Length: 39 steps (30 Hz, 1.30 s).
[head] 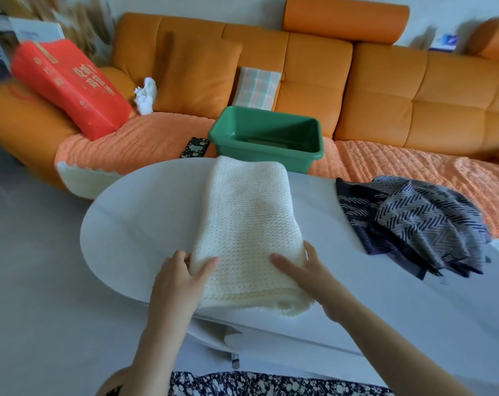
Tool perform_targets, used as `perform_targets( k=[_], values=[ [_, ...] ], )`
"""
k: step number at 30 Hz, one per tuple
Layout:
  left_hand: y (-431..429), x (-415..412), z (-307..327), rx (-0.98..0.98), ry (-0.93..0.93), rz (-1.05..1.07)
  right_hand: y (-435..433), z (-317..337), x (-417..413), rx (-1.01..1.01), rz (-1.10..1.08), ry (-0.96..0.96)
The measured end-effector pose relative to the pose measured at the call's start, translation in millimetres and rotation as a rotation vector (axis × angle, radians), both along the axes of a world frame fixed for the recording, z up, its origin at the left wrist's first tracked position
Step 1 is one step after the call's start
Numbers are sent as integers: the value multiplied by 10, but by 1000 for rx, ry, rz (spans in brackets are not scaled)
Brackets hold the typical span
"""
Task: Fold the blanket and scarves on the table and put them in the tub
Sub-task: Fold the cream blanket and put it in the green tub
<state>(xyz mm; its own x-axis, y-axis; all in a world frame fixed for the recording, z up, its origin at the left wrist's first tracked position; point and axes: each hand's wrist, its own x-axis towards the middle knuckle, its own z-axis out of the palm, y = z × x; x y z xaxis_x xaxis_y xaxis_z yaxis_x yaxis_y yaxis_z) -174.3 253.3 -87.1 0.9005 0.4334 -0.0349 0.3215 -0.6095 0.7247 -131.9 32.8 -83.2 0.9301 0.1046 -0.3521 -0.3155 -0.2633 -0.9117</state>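
Folding the blanket (251,224)

It lies lengthwise on the tabletop (145,224), with the left hand (182,281) and right hand (308,278) each gripping a near corner. Next, probably another fold, then a lift to the tub (264,138) beyond; the scarves (414,224) wait rightward.

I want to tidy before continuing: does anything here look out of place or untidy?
The dark patterned scarves lie in a rumpled, unfolded heap near the table's right edge. The cream blanket, gripped by the left hand and right hand, is folded neatly.
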Motion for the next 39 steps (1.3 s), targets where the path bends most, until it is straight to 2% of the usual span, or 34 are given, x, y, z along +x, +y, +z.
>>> perform_targets(
  k=[3, 6, 8, 11, 13, 16, 19, 22, 25, 29, 32, 35, 39],
  values=[
    [0, -25, 61, -110, -9, -1, 9, 22, -65, -9, -55, -55],
    [44, -42, 112, -173, -58, 13, -11, 130, -70, -229, -114, -206],
    [74, -72, 73, -148, -29, 12, 23, 127, -157, -380, -77, -225],
    [110, -108, -49, -67, 100, -12, 84, -43, -341, -431, 58, -144],
    [122, -131, -100, 26, 135, -41, 57, -115, -369, -486, 58, -223],
    [57, -132, 11, 158, -61, -98, 1, 20, -310, -692, 99, -505],
    [-31, 76, 95, 292, -306, -298, 36, 164, -153, -727, 242, -720],
    [-78, 284, -43, 429, -218, -546, 74, 47, -39, -827, 428, -690],
    [-31, 294, -277, 422, -75, -593, 34, -152, -47, -793, 480, -545],
    [-21, 199, -278, 447, -94, -625, -16, -156, -58, -785, 495, -565],
    [-31, 52, -190, 467, -153, -700, -112, -113, -228, -755, 572, -670],
    [4, -204, -233, 491, -143, -808, -278, -182, -473, -809, 710, -837],
    [119, -328, -383, 688, -180, -864, -427, -398, -490, -870, 644, -1022]
  ],
)
